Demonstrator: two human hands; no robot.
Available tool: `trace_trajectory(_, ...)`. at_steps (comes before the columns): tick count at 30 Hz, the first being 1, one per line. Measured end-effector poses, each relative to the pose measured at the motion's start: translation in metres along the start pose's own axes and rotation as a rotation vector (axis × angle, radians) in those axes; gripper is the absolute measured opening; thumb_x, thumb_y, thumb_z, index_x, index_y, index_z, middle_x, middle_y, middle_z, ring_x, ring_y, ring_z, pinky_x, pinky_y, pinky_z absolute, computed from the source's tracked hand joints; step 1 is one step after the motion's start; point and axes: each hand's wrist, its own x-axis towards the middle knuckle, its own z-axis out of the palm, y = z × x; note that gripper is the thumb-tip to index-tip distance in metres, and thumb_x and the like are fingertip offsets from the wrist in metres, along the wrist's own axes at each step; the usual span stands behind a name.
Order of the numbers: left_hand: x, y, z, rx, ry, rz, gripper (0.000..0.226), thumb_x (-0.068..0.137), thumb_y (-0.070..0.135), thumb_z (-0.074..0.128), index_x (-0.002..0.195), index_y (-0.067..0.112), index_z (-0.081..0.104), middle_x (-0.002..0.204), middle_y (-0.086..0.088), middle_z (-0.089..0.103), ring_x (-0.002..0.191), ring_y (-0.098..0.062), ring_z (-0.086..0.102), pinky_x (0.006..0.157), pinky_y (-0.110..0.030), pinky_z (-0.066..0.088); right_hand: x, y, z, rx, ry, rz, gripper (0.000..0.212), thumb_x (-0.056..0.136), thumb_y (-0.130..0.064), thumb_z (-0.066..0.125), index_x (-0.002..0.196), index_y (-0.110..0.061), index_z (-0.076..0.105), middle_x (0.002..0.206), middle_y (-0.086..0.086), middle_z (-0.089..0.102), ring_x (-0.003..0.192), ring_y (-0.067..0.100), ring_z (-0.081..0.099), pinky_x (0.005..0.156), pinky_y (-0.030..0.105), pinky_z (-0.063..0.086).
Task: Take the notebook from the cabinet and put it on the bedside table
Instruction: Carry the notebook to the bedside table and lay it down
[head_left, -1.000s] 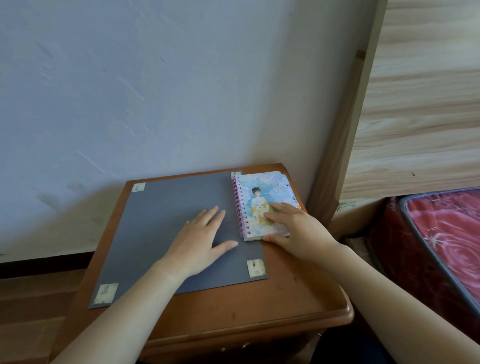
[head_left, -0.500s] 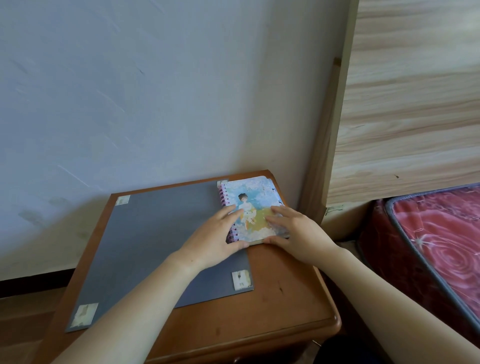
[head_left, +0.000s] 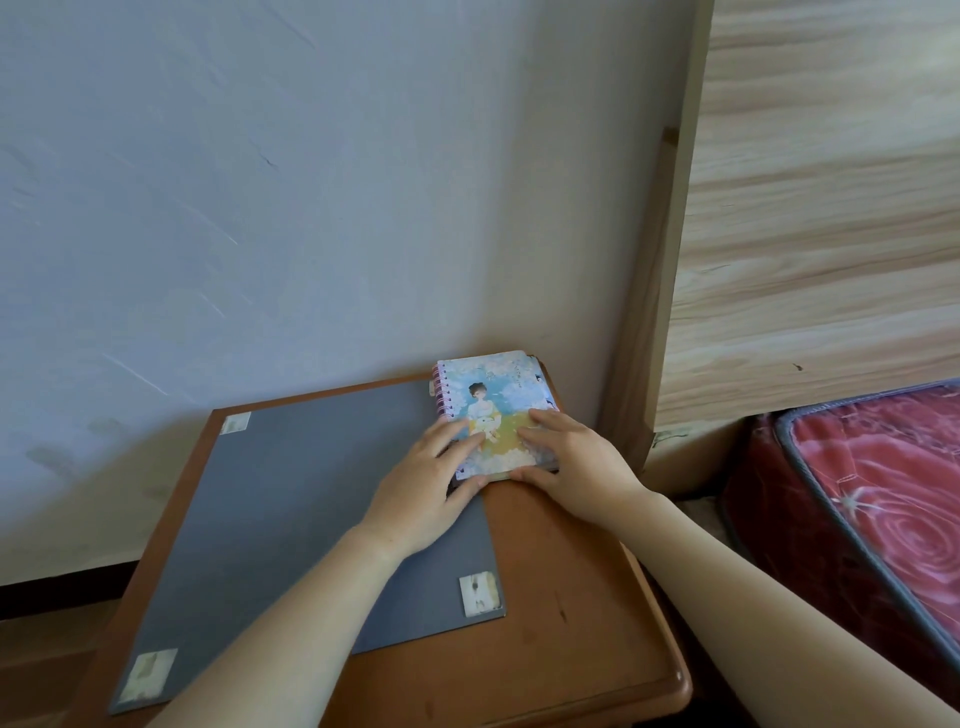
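Bedside table, notebook flat, long axis toward wall, spiral left, both hands pressing it.

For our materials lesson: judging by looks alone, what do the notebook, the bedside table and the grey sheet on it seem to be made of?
Notebook: printed card cover, pink wire or plastic spiral binding.
Bedside table: reddish-brown wood or veneer, glossy varnish catching light at its rounded edge.
Grey sheet: thin, matte, probably card or plastic, taped at its corners.

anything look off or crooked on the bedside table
Mostly tidy. The notebook lies flat at the table's back right corner, slightly turned. The grey mat's corner tape looks worn and stained.
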Motion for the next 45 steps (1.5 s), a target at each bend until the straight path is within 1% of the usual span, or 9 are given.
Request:
trace_trajectory(4,-0.001,-0.003,0.008,-0.087,0.087,0.009,0.047,0.089,0.043,0.047,0.133,0.026,0.044,0.147,0.009,0.031,0.134,0.004,0.008,0.106,-0.022,0.020,0.006,-0.002,0.000,-0.036,-0.017,0.019,0.060,0.079,-0.052,0.060,0.131,-0.026,0.046,0.147,-0.004,0.033,0.134,0.014,0.030,0.104,0.030,0.029)
trace_trajectory(8,-0.001,-0.004,0.009,-0.084,0.083,0.005,0.049,0.089,0.045,0.045,0.134,0.026,0.043,0.148,0.008,0.030,0.138,-0.003,0.010,0.108,-0.025,0.019,0.007,-0.002,0.001,-0.041,-0.011,0.023,0.060,0.080,-0.052,0.059,0.132,-0.026,0.045,0.148,-0.004,0.032,0.134,0.014,0.029,0.104,0.030,0.029)
trace_trajectory(13,-0.001,-0.005,0.009,-0.055,0.098,-0.001,0.049,0.088,0.045,0.047,0.133,0.026,0.045,0.147,0.008,0.032,0.138,-0.004,0.013,0.107,-0.023,0.019,0.003,-0.002,0.004,-0.050,-0.002,-0.003,0.059,0.084,-0.048,0.055,0.135,-0.024,0.041,0.149,-0.002,0.031,0.137,0.016,0.022,0.106,0.032,0.028)
trace_trajectory(23,-0.002,-0.002,0.007,0.008,0.094,-0.006,0.047,0.088,0.043,0.049,0.132,0.025,0.047,0.144,0.005,0.038,0.137,-0.011,0.021,0.105,-0.028,0.027,-0.003,-0.005,0.009,-0.052,0.024,-0.010,0.056,0.088,-0.045,0.051,0.136,-0.021,0.038,0.150,0.000,0.028,0.139,0.017,0.017,0.107,0.033,0.027)
trace_trajectory(31,-0.004,0.006,-0.004,0.169,0.005,-0.009,0.051,0.092,0.048,0.036,0.137,0.024,0.037,0.147,0.001,0.031,0.136,-0.015,0.022,0.096,-0.035,0.042,-0.014,-0.014,0.005,-0.097,0.039,-0.019,0.048,0.087,-0.042,0.054,0.130,-0.021,0.047,0.142,0.001,0.040,0.132,0.018,0.030,0.101,0.036,0.038)
trace_trajectory(33,-0.006,0.005,-0.010,0.162,-0.008,-0.015,0.050,0.092,0.048,0.035,0.137,0.025,0.037,0.146,0.001,0.032,0.134,-0.016,0.027,0.094,-0.034,0.041,-0.018,-0.016,0.004,-0.104,0.042,-0.010,0.047,0.087,-0.042,0.054,0.129,-0.023,0.048,0.140,0.000,0.042,0.131,0.017,0.033,0.098,0.036,0.040)
trace_trajectory(36,-0.008,0.000,-0.020,0.172,-0.033,0.011,0.048,0.093,0.044,0.035,0.135,0.023,0.040,0.145,-0.002,0.035,0.131,-0.021,0.032,0.100,-0.036,0.035,-0.019,-0.021,0.000,-0.120,0.085,0.016,0.045,0.086,-0.045,0.053,0.126,-0.026,0.051,0.138,-0.002,0.046,0.128,0.016,0.037,0.094,0.035,0.041)
trace_trajectory(40,-0.001,-0.004,-0.044,0.251,-0.058,0.077,0.049,0.092,0.045,0.035,0.135,0.021,0.040,0.145,-0.002,0.035,0.133,-0.022,0.028,0.102,-0.039,0.030,-0.015,-0.033,-0.015,-0.151,0.095,0.044,0.047,0.086,-0.051,0.050,0.128,-0.029,0.048,0.139,-0.005,0.045,0.128,0.014,0.037,0.091,0.034,0.043)
trace_trajectory(45,0.006,0.015,-0.108,0.229,-0.107,0.085,0.053,0.090,0.050,0.037,0.136,0.023,0.039,0.146,-0.001,0.035,0.134,-0.022,0.028,0.105,-0.039,0.027,-0.011,-0.073,-0.070,-0.140,0.030,0.064,0.051,0.087,-0.054,0.044,0.131,-0.029,0.043,0.141,-0.005,0.043,0.128,0.013,0.036,0.095,0.034,0.040)
